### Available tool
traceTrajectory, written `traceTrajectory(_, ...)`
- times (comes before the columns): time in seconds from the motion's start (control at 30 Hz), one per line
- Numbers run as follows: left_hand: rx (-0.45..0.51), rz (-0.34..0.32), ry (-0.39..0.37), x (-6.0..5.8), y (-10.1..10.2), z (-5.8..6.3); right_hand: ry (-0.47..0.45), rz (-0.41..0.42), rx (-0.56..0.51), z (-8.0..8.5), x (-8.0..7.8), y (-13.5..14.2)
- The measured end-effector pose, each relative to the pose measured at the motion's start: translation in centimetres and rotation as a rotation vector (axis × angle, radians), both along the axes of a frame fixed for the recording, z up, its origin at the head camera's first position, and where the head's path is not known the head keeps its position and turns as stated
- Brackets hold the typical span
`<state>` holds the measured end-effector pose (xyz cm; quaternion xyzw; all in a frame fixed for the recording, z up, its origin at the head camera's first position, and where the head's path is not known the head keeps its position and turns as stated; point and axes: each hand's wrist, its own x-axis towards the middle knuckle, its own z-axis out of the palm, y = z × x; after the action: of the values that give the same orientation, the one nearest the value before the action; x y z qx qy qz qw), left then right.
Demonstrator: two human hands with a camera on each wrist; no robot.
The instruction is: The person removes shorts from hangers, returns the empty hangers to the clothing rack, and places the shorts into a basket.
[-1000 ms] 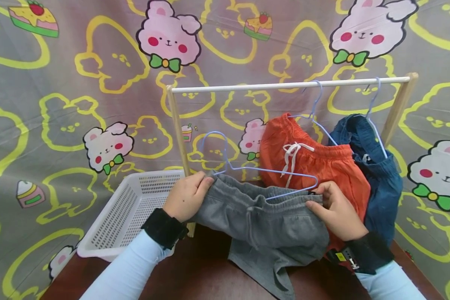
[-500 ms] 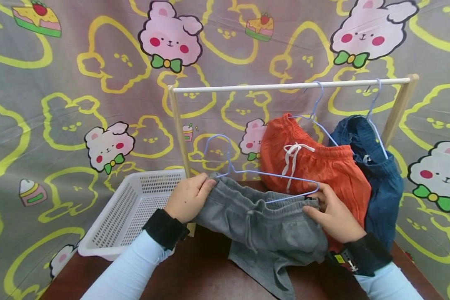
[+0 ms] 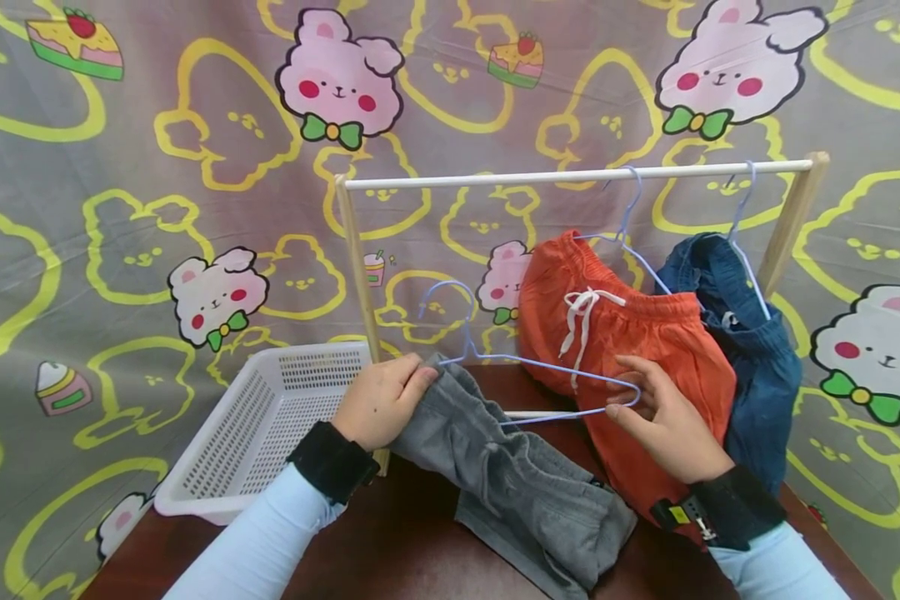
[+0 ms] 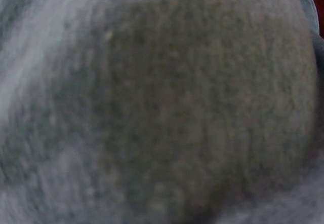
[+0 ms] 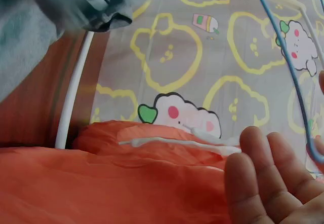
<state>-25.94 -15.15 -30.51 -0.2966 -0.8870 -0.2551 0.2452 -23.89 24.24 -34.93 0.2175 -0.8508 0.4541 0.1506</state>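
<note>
In the head view my left hand (image 3: 381,400) pinches one waistband end of the grey shorts (image 3: 517,475). The rest of the shorts sags down to the right over the table. A blue wire hanger (image 3: 536,364) has its left end at the waistband by my left thumb; that end is partly hidden. Its right end is bare of cloth. My right hand (image 3: 663,421) is around this right end, fingers loosely bent and apart, the thumb at the wire. Blurred grey fabric (image 4: 162,102) fills the left wrist view.
A white-railed rack (image 3: 487,178) bears orange shorts (image 3: 637,342) and blue shorts (image 3: 765,367) on hangers, just behind my right hand. On the left a white perforated basket (image 3: 202,496) stands on the brown table (image 3: 412,533). A patterned curtain hangs behind.
The grey waistband's right end has come away from my right hand and dropped down and left. The hanger has sunk slightly to the right. My left hand keeps its grip.
</note>
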Motion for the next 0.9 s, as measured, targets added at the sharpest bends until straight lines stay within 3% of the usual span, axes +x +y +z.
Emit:
traceTrajectory(0.33, -0.02, -0.003, 0.0, 0.1, 0.1, 0.0, 0.094, -0.045, 0.105, 0.5, 0.3, -1.1)
traceTrajectory(0.63, -0.025, -0.008, -0.066, 0.1, 0.0, -0.2, 0.03, -0.072, 0.086, 0.3, 0.7, -1.5)
traceTrajectory(0.9, -0.026, -0.026, -0.093, 0.2, -0.1, -0.1, 0.053, -0.069, 0.068, 0.3, 0.8, -1.4)
